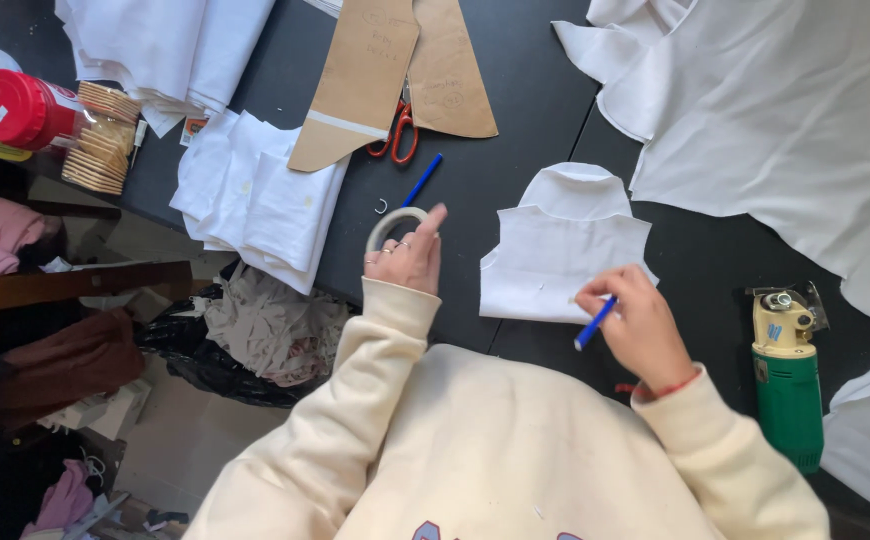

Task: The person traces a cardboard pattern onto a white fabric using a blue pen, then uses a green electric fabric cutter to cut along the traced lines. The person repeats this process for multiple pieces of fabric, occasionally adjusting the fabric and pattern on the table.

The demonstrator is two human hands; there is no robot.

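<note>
My left hand [410, 255] grips a roll of pale tape [390, 224] at the near edge of the dark table [525, 120]. My right hand [635, 320] holds a blue pen [595, 323], its tip near the lower right corner of a stack of white cut fabric pieces [560, 250]. A second blue pen [422, 180] lies on the table just beyond the tape. Cream sleeves cover both arms.
Brown paper patterns [395, 70] lie over red-handled scissors [398, 135]. Folded white pieces [260, 195] sit at the left, a large white cloth [785, 120] at the right. A green and cream electric cutter [787, 385] stands at the right. A red-lidded jar [25, 110] and a stack of round discs [100, 135] are at far left.
</note>
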